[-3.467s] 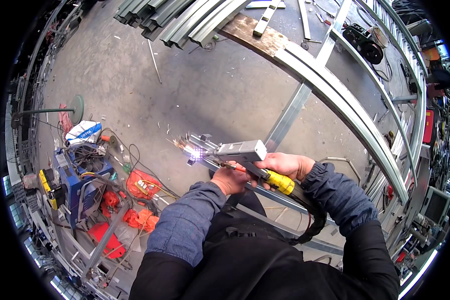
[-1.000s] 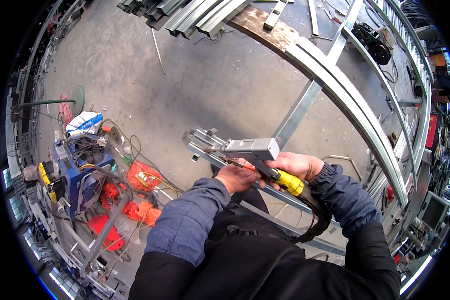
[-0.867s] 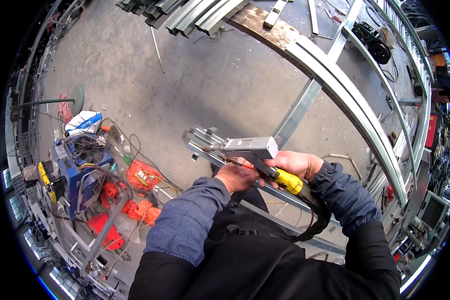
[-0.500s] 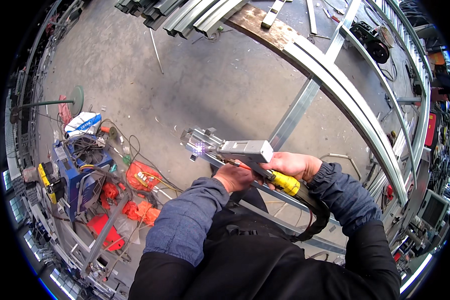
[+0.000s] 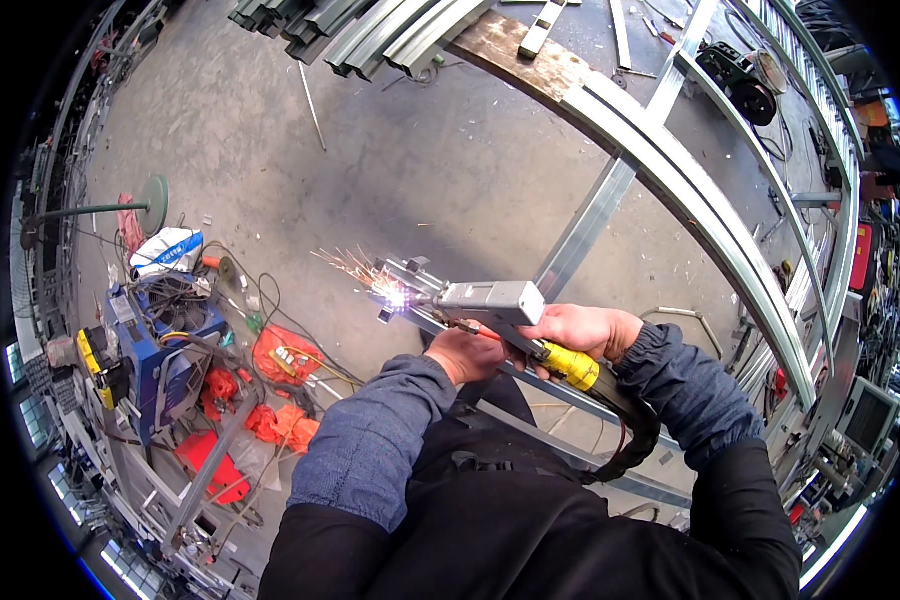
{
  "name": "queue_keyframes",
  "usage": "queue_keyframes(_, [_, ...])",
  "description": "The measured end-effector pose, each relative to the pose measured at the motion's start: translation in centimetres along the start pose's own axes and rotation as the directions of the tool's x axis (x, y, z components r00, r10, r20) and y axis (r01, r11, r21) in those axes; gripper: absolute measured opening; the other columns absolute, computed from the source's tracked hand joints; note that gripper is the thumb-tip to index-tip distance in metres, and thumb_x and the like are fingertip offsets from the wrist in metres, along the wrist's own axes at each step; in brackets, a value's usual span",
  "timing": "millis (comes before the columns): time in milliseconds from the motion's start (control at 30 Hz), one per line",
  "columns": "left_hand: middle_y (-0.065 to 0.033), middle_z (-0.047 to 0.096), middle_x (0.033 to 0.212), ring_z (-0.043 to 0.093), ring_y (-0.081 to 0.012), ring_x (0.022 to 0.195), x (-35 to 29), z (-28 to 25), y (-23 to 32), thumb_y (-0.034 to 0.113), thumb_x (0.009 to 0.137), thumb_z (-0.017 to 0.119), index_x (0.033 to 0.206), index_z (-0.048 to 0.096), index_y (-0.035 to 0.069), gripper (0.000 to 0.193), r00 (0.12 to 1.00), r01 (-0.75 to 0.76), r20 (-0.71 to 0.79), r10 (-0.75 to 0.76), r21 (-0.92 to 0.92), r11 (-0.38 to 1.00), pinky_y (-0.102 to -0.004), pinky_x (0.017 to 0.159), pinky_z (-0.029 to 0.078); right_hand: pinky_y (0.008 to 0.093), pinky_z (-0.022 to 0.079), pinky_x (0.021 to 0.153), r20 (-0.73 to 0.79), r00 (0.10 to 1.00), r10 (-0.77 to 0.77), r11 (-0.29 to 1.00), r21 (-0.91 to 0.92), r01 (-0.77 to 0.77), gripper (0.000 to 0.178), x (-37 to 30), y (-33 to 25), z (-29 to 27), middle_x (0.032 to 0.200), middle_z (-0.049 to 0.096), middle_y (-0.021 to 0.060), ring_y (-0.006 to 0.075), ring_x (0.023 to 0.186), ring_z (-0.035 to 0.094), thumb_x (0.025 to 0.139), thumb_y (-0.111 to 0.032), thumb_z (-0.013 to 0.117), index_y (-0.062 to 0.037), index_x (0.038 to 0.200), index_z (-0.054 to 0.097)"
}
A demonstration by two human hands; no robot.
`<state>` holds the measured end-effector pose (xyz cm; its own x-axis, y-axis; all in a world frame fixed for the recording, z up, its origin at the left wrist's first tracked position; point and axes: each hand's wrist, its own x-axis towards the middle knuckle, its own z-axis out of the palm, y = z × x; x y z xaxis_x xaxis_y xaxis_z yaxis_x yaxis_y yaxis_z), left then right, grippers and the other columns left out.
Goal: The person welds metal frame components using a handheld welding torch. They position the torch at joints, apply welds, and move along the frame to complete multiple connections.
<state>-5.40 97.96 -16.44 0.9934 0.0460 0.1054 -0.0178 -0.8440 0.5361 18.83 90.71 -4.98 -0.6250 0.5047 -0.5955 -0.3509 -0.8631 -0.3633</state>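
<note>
Welding gun (image 5: 492, 297) (one, sparking), in right grip (image 5: 582, 330)

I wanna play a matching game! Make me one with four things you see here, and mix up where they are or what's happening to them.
Things:
1. grey tool
2. right hand
3. blue machine
4. red box-like thing

Clues:
A. far over at the picture's right side
B. gripping something with a yellow part on it
C. bright sparks at its front end
D. over at the picture's left

Right pairs: 1-C, 2-B, 3-D, 4-A
</note>
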Motion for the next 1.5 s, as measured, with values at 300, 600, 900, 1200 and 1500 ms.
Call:
queue_keyframes(300, [-0.0001, 0.076, 0.087, 0.076, -0.0248, 0.082, -0.4, 0.1, -0.1, 0.024, 0.075, 0.077, 0.086, 0.072, 0.017, 0.014, 0.998, 0.041, 0.052, -0.039, -0.044, 0.998, -0.0387, 0.075, 0.061, 0.0302, 0.061, 0.063, 0.004, 1.0, 0.002, 1.0, 0.004, -0.002, 0.038, -0.1, 0.2, 0.0, 0.101, 0.075, 0.0073, 0.013, 0.072, 0.071, 0.114, -0.04, 0.056, -0.0045, 0.12, 0.067])
queue_keyframes(600, [-0.0008, 0.076, 0.088, 0.076, -0.0273, 0.086, -0.4, 0.1, 0.2, 0.023, 0.075, 0.076, 0.085, 0.073, 0.017, 0.012, 0.982, 0.138, 0.133, -0.133, -0.034, 0.99, -0.0412, 0.077, 0.061, 0.0309, 0.061, 0.063, 0.001, 1.0, -0.001, 1.0, 0.009, 0.001, 0.039, -0.4, 0.6, -0.1, 0.101, 0.075, 0.0074, 0.0138, 0.073, 0.071, 0.114, -0.04, 0.056, -0.0039, 0.119, 0.068])
queue_keyframes(900, [0.0005, 0.077, 0.1, 0.076, -0.0265, 0.095, -0.1, -0.8, 0.2, 0.023, 0.079, 0.073, 0.099, 0.071, 0.019, 0.021, 0.996, 0.047, 0.071, -0.048, 0.024, 0.999, -0.0426, 0.081, 0.061, 0.031, 0.06, 0.071, 0.015, 1.0, -0.002, 1.0, 0.006, 0.002, 0.041, -0.7, 0.6, -0.2, 0.105, 0.075, 0.0093, 0.0154, 0.077, 0.071, 0.113, -0.041, 0.058, -0.0034, 0.125, 0.067])
queue_keyframes(1200, [-0.0042, 0.076, 0.09, 0.076, -0.0302, 0.083, -0.1, -1.2, 0.5, 0.02, 0.083, 0.069, 0.091, 0.075, 0.016, 0.012, 0.997, 0.058, 0.046, -0.058, 0.003, 0.998, -0.0465, 0.073, 0.061, 0.031, 0.06, 0.068, -0.004, 1.0, 0.019, 1.0, 0.009, -0.019, 0.039, -1.2, 0.6, 0.2, 0.103, 0.075, 0.0079, 0.0151, 0.075, 0.071, 0.114, -0.04, 0.056, -0.0048, 0.125, 0.068])
queue_keyframes(1500, [-0.0091, 0.074, 0.117, 0.074, -0.0288, 0.108, 2.7, -6.0, 3.0, 0.041, 0.084, 0.078, 0.12, 0.071, 0.011, 0.047, 0.943, 0.025, 0.327, -0.053, 0.089, 0.996, -0.0446, 0.09, 0.059, 0.0346, 0.061, 0.065, -0.078, 0.975, -0.207, 0.976, 0.053, 0.211, 0.047, -8.2, 3.5, 4.0, 0.116, 0.076, 0.016, 0.0183, 0.076, 0.072, 0.116, -0.043, 0.051, -0.0039, 0.141, 0.061])
